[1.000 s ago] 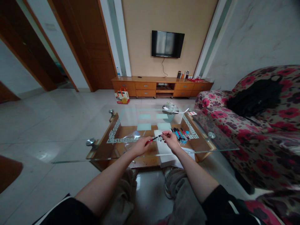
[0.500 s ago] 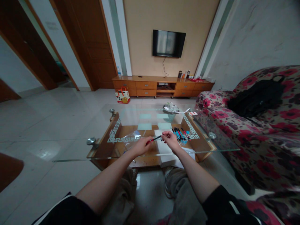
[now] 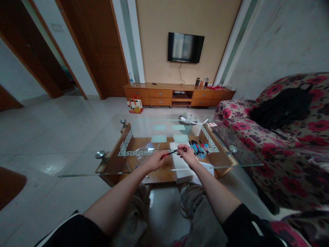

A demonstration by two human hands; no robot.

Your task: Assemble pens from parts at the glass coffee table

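Note:
A slim red-and-black pen [image 3: 170,153] spans the gap between my two hands above the glass table [image 3: 159,164]. My left hand [image 3: 156,160] is closed around its red end. At the dark end, the fingers of my right hand [image 3: 187,155] pinch the tip; exactly what lies between those fingertips is too small to make out. Several pens [image 3: 197,147] in black, blue and red lie side by side just right of my right hand. A clear plastic bag [image 3: 144,152] rests left of my left hand. Beneath my right hand is a white box-like block [image 3: 180,164].
Behind the table's far edge stands a wastebasket [image 3: 187,127] with a full liner. A small white-and-red card [image 3: 212,125] lies near the table's far right corner. The flowered sofa [image 3: 241,127] borders the right side. A paper bag [image 3: 134,105] stands by the low cabinet [image 3: 160,93].
Both hands stay in nearly the same place with the pen between them. The view has shifted very slightly.

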